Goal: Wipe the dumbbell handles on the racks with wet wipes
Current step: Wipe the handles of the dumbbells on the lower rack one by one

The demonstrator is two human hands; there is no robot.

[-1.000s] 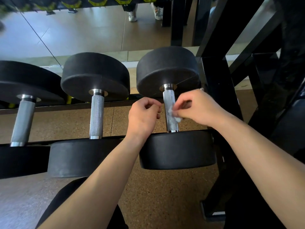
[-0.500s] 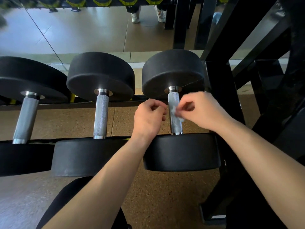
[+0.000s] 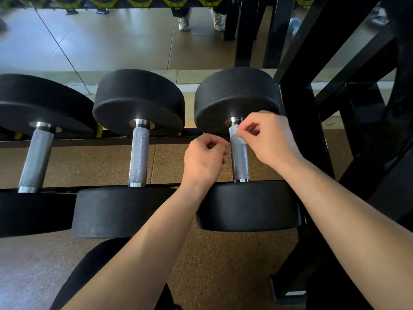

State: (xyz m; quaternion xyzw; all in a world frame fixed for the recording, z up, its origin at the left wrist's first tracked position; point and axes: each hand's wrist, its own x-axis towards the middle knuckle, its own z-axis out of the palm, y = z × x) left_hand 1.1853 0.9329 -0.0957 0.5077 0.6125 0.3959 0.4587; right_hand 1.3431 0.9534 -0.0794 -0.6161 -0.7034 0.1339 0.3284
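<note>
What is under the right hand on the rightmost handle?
A white wipe, pinched by the right hand against the handle near its upper end. Its fingers cover part of it; how far it wraps cannot be seen.

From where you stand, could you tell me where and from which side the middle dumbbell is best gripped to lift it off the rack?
Take the middle dumbbell by its knurled handle, at mid-length, coming down from above. The bar lies bare between two wide black heads too broad for a hand.
</note>
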